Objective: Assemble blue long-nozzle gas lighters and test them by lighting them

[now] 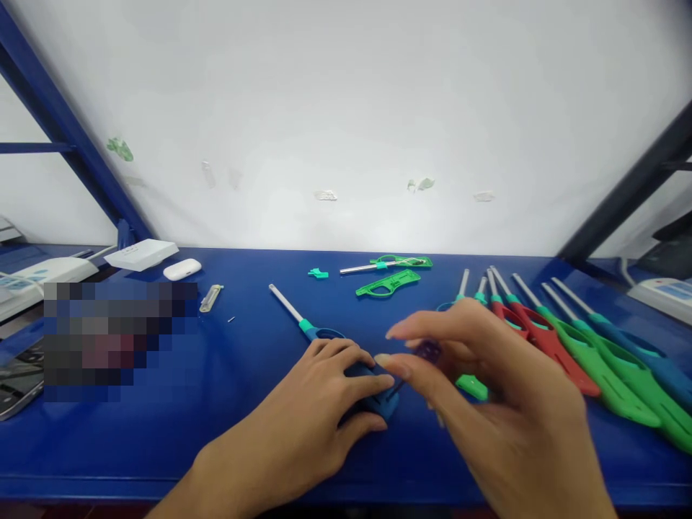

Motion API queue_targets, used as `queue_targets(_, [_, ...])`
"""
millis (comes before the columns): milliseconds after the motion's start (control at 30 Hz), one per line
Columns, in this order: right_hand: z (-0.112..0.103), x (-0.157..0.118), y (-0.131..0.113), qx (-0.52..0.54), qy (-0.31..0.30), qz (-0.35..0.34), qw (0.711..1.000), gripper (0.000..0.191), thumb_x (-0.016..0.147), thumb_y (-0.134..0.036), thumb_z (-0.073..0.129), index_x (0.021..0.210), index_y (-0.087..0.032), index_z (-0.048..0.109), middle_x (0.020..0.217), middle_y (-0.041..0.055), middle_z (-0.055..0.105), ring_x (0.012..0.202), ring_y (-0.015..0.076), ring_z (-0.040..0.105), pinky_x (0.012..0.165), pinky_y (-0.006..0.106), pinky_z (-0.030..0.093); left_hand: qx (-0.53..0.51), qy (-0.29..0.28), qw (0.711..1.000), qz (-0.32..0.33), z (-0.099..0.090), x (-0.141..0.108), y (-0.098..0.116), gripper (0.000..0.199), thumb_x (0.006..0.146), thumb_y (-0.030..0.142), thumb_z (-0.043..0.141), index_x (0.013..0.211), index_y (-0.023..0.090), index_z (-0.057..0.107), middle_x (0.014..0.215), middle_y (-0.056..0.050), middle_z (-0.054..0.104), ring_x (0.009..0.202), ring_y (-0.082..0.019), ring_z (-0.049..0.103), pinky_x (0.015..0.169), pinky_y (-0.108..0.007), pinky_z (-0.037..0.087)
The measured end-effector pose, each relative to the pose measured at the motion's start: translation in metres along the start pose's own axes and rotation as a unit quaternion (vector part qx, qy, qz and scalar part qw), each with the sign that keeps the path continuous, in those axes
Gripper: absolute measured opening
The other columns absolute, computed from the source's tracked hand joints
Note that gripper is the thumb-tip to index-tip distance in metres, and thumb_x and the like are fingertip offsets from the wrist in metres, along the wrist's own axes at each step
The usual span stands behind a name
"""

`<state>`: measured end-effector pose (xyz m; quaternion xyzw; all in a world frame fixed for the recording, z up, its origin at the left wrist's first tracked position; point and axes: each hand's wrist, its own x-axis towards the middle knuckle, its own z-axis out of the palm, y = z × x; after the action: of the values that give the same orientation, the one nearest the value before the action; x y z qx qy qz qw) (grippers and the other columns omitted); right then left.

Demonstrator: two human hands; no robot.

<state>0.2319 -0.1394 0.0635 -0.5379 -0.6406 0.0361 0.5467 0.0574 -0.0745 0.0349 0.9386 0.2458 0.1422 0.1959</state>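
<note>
My left hand [318,396] presses a blue gas lighter [303,317] down on the table, fingers wrapped over its handle. The lighter's silver tube and teal collar stick out beyond my fingers, pointing to the back left. A small screwdriver with a dark purple handle [429,351] is in my right hand [502,404]. Its thin shaft slants down to the butt end of the lighter's handle; I cannot tell exactly where the tip sits. My right thumb and index finger curve around the screwdriver handle, with a gap between their tips. The other fingers are mostly hidden.
Several assembled lighters in red, green and blue [610,360] lie at right. Behind are an opened green lighter [400,262], its loose shell half [389,283] and a teal piece [318,273]. A white case [182,269], a clear part [210,298] and a small screw [231,318] lie left.
</note>
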Motion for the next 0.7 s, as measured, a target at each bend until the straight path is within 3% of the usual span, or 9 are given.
queue_targets(133, [0.001,0.008,-0.001,-0.029,-0.009,0.014,0.999,0.025,0.088,-0.051,0.07,0.097,-0.028,0.075,0.077,0.0008,0.069,0.065,0.0168,0.068,0.059,0.026,0.059,0.011,-0.001,1.0,-0.002,0.0,-0.001,-0.001,0.032,0.1,0.035,0.064,0.132,0.037,0.062,0.127,0.001,0.064,0.131,-0.022,0.052,0.114,-0.045,0.038])
queue_targets(267, [-0.002,0.012,0.001,-0.031,-0.015,0.026,0.999,0.031,0.087,-0.056,0.07,0.098,-0.028,0.076,0.075,0.0015,0.07,0.065,0.0181,0.069,0.058,0.026,0.059,0.012,-0.024,1.0,-0.011,0.0,-0.001,-0.001,0.03,0.103,0.036,0.06,0.132,0.038,0.062,0.13,0.001,0.062,0.133,-0.021,0.05,0.116,-0.045,0.036])
queue_targets(400, [-0.007,0.006,0.004,-0.019,-0.014,0.043,0.999,0.027,0.087,-0.053,0.072,0.096,-0.027,0.075,0.074,0.0009,0.071,0.06,0.0168,0.068,0.053,0.025,0.057,0.03,-0.013,0.999,-0.01,0.001,-0.001,-0.001,0.035,0.101,0.036,0.062,0.136,0.039,0.06,0.129,0.0,0.063,0.133,-0.023,0.05,0.115,-0.047,0.038])
queue_targets(500, [-0.007,0.001,0.005,0.003,-0.014,0.048,0.999,0.014,0.088,-0.042,0.075,0.092,-0.028,0.073,0.075,-0.0031,0.071,0.053,0.0116,0.065,0.047,0.02,0.052,0.034,-0.009,0.999,-0.005,0.002,-0.001,-0.002,0.035,0.101,0.036,0.063,0.136,0.037,0.06,0.127,-0.001,0.063,0.132,-0.023,0.05,0.114,-0.047,0.038])
queue_targets(700, [-0.007,0.0,0.004,-0.012,0.002,0.009,1.0,0.008,0.087,-0.033,0.078,0.092,-0.034,0.072,0.08,-0.0096,0.073,0.06,0.0067,0.066,0.055,0.013,0.052,0.024,-0.004,1.0,-0.002,0.001,0.0,-0.001,0.035,0.101,0.034,0.062,0.136,0.039,0.059,0.126,0.002,0.063,0.13,-0.02,0.051,0.115,-0.044,0.04])
